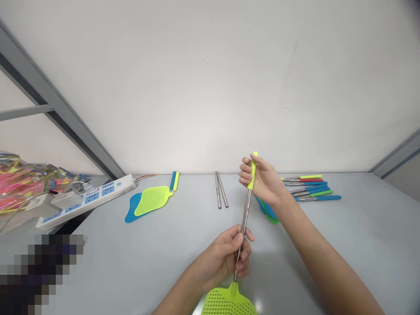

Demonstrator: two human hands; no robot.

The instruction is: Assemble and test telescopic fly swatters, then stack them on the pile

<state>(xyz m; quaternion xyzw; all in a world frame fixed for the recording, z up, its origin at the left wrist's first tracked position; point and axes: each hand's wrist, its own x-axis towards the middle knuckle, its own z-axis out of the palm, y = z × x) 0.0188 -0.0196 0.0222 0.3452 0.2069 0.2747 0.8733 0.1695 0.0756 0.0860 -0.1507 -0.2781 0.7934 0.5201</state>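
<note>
A fly swatter with a yellow-green perforated head, a metal telescopic rod and a yellow-green grip slants up across the middle of the view. My right hand is closed around its grip near the top. Lower down, my left hand is wrapped round the metal rod just above the head. The head points toward me, and its lower part is cut off by the frame's bottom edge. Behind my right wrist, blue and green swatter heads are partly hidden.
Several swatters with coloured handles lie at the right. Bare metal rods lie mid-table, with two loose grips and blue and yellow-green heads to their left. A power strip and bagged colourful items are at far left.
</note>
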